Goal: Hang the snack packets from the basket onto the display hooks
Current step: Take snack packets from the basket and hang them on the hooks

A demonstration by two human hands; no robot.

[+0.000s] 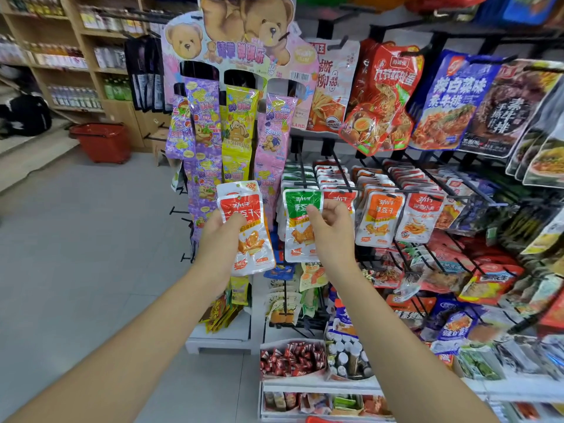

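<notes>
The person is standing at the snack rack with both bare arms stretched forward; the left hand point(222, 236) is gripping an orange-and-white packet point(253, 242) by its lower left side, thumb laid across the front and fingers curled behind, and is holding it upright just below the hanging candy strips point(204, 141); an orange edge is showing behind it, so there may be more than one packet in that grip, though I cannot tell how many; the right hand point(331, 230) is pinching a green-topped packet point(300, 239) by its right edge, thumb on the front and fingers folded behind; that packet is sitting at the front of the leftmost row on the black wire hooks point(341, 171), just beside the packet in the left hand, but whether its hole is already on the hook I cannot tell; to its right, rows of orange-labelled packets point(380, 221) are hanging close together; larger pouches point(451, 99) are hanging along the rail above; a bear-printed display card point(244, 35) is rising over the candy strips; well behind the left arm, a red shopping basket point(102, 141) is standing on the grey floor near wooden shelves point(76, 56) of bottles.
</notes>
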